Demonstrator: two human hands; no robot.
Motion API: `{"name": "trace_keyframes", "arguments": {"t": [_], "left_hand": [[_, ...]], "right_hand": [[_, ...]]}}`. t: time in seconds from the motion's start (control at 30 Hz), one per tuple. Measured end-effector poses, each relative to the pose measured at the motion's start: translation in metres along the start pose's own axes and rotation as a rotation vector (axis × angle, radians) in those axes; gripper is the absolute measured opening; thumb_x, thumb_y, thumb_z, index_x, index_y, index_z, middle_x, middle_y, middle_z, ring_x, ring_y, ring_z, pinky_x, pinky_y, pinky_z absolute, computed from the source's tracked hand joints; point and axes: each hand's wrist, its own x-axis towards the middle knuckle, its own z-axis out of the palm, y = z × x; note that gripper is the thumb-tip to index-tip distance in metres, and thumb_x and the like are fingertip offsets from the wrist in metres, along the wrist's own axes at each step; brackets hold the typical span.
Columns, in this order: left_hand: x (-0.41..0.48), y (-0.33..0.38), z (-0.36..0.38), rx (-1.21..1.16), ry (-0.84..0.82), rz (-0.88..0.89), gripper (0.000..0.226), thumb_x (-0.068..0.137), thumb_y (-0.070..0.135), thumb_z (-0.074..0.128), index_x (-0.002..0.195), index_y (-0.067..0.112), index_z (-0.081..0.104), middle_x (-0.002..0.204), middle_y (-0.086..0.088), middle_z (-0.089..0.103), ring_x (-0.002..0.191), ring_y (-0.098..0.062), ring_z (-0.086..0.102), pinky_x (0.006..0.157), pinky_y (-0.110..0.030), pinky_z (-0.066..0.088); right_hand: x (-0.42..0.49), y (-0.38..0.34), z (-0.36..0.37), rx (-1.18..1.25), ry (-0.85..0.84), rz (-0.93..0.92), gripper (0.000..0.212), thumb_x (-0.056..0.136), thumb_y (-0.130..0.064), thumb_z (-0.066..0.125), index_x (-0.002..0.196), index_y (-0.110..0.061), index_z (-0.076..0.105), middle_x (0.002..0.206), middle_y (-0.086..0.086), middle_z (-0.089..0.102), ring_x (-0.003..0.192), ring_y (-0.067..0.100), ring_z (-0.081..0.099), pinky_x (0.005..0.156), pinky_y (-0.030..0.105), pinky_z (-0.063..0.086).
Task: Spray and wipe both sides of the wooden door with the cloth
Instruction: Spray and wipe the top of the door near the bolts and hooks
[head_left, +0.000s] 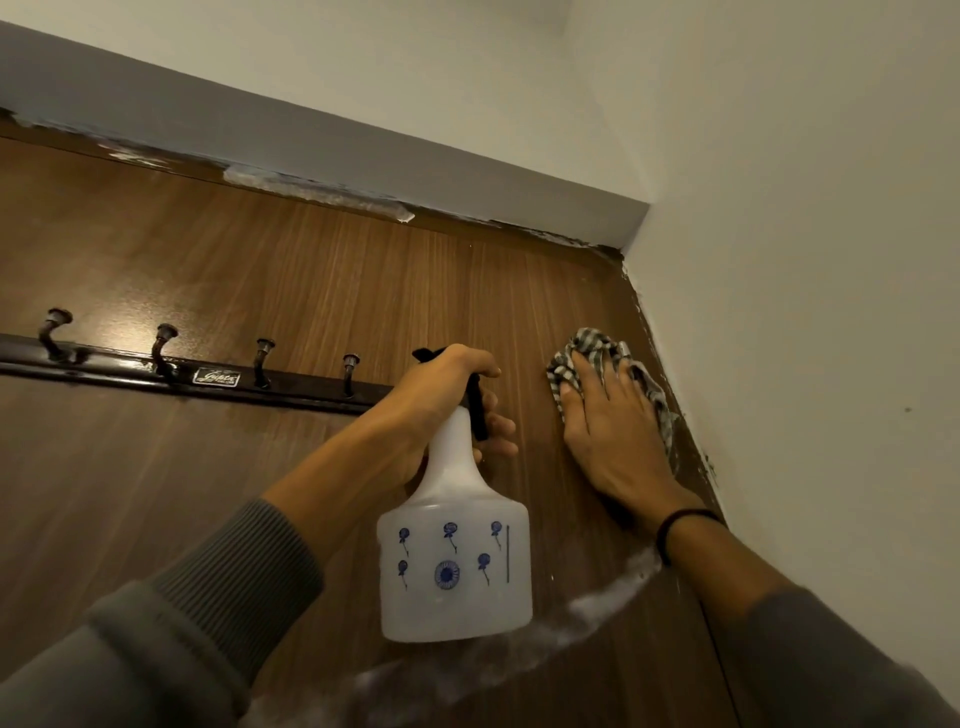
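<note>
- The spray bottle (457, 571) hangs nearest the camera, its white body printed with blue flowers. The left hand (441, 400) grasps its neck, with fingers curled round the black trigger.
- A pale, misty streak (597, 603) arcs across the wood just below the bottle. It looks like wet spray not yet wiped, so the cloth should come down through it before it dries.
- The right hand (608, 431) lies flat with fingers straight, pressing the checked cloth (587, 345) against the wooden door (311, 270) near its right edge, beside the wall (805, 260).
- To wipe well, I would keep the palm flat, stroke along the vertical grain and overlap each pass. The bottle should stay clear of the cloth's path.
- Farther left, a dark hook rail (130, 371) crosses the door. The cloth needs to work round each hook.
- Farthest up, the door's top edge meets a frame with ragged, peeling tape (317, 189). Only this face of the door shows, so I judge the task is at most partly done.
</note>
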Motion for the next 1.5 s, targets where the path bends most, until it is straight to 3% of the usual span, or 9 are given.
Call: {"name": "trace_keyframes", "arguments": {"t": [0.17,0.27,0.37,0.47,0.6,0.87,1.07,1.27,1.5], "left_hand": [[-0.002,0.002,-0.001,0.028,-0.008,-0.007,0.030,0.096,0.028,0.057,0.074,0.008,0.058,0.073,-0.013,0.069,0.059,-0.025,0.070,0.039,-0.019,0.047],[-0.002,0.002,-0.003,0.058,-0.021,-0.009,0.031,0.096,0.029,0.056,0.072,0.008,0.058,0.071,-0.012,0.070,0.062,-0.025,0.071,0.039,-0.020,0.046],[0.000,0.002,-0.002,0.068,-0.025,-0.008,0.031,0.096,0.029,0.057,0.073,0.008,0.058,0.072,-0.012,0.070,0.063,-0.026,0.072,0.039,-0.020,0.046],[0.000,0.002,-0.002,0.076,-0.017,-0.005,0.031,0.096,0.030,0.057,0.073,0.008,0.058,0.073,-0.013,0.071,0.063,-0.025,0.072,0.040,-0.021,0.047],[0.000,0.002,-0.001,0.061,-0.014,-0.014,0.031,0.096,0.030,0.058,0.074,0.008,0.059,0.076,-0.014,0.071,0.063,-0.026,0.072,0.041,-0.021,0.048],[0.003,0.001,0.001,0.064,-0.009,-0.022,0.032,0.095,0.030,0.057,0.072,0.009,0.057,0.071,-0.012,0.069,0.060,-0.025,0.072,0.039,-0.020,0.046],[0.003,0.001,0.000,0.080,0.006,-0.007,0.031,0.096,0.029,0.056,0.072,0.009,0.057,0.072,-0.012,0.069,0.062,-0.025,0.071,0.039,-0.019,0.045],[0.002,0.001,0.004,0.062,0.023,-0.017,0.030,0.095,0.028,0.058,0.072,0.009,0.057,0.074,-0.013,0.068,0.061,-0.025,0.071,0.038,-0.020,0.046],[-0.002,0.003,0.008,0.030,0.035,-0.039,0.028,0.094,0.028,0.059,0.075,0.008,0.058,0.075,-0.012,0.067,0.060,-0.024,0.071,0.037,-0.020,0.046]], "right_hand": [[0.036,0.010,-0.011,-0.182,0.006,-0.065,0.055,0.109,-0.043,0.025,0.161,-0.024,0.020,0.167,0.009,0.020,0.155,0.025,0.013,0.125,0.039,0.003],[0.056,0.020,-0.013,-0.122,-0.003,-0.066,0.053,0.109,-0.039,0.030,0.160,-0.024,0.026,0.166,0.010,0.025,0.154,0.027,0.016,0.126,0.045,0.009],[0.063,0.020,-0.014,0.038,0.110,-0.023,0.051,0.107,-0.025,0.042,0.157,-0.020,0.034,0.158,0.012,0.037,0.144,0.030,0.035,0.118,0.041,0.027],[0.045,0.019,-0.015,0.144,0.228,0.018,0.051,0.101,-0.009,0.052,0.151,-0.015,0.045,0.150,0.012,0.048,0.133,0.030,0.047,0.109,0.028,0.033],[-0.004,0.030,-0.016,0.080,0.342,0.057,0.050,0.096,0.000,0.056,0.144,-0.013,0.055,0.134,0.015,0.059,0.122,0.033,0.053,0.101,0.035,0.044],[0.025,0.034,-0.021,-0.003,0.292,0.011,0.045,0.098,-0.003,0.054,0.143,-0.011,0.055,0.122,0.020,0.060,0.111,0.037,0.056,0.094,0.042,0.048],[0.069,0.026,-0.022,0.050,0.272,0.065,0.047,0.094,0.001,0.055,0.140,-0.010,0.058,0.125,0.022,0.060,0.115,0.037,0.055,0.101,0.043,0.046],[-0.010,0.044,-0.023,0.056,0.264,0.032,0.046,0.098,-0.009,0.057,0.144,-0.017,0.056,0.123,0.014,0.062,0.114,0.031,0.054,0.095,0.038,0.045],[-0.074,0.049,-0.034,0.032,0.182,0.086,0.052,0.093,-0.003,0.062,0.143,-0.019,0.056,0.116,0.011,0.066,0.103,0.026,0.059,0.084,0.030,0.047]]}}
